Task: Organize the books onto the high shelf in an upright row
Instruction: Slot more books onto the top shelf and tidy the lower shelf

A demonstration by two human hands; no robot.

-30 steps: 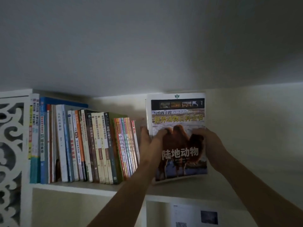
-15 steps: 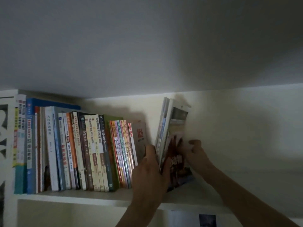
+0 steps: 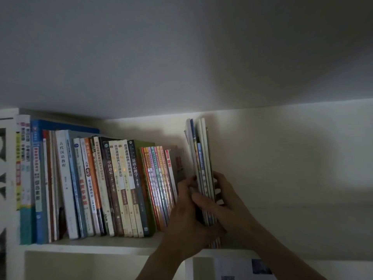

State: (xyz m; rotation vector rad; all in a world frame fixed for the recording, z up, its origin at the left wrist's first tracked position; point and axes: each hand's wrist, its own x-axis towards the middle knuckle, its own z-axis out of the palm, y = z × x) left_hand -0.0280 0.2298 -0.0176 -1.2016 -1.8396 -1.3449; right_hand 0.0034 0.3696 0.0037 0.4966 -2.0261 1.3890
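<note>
Thin glossy books [image 3: 201,170] turned spine-out, upright — both hands' fingers [image 3: 203,201] clasping them

White shelf [image 3: 96,246], blue book [image 3: 40,178], orange-striped spines [image 3: 159,188]

Shelf board [image 3: 96,244]: painted white, smooth, matt.
Row of books [image 3: 113,184]: paper, printed card spines, several with a slight sheen.
Thin books [image 3: 201,158]: paper, soft covers, pale page edges looked matt.
Back wall [image 3: 282,158]: cream, smooth, matt.
Fretwork panel [image 3: 6,178]: white painted, cut-out, smooth; material could not be told.
</note>
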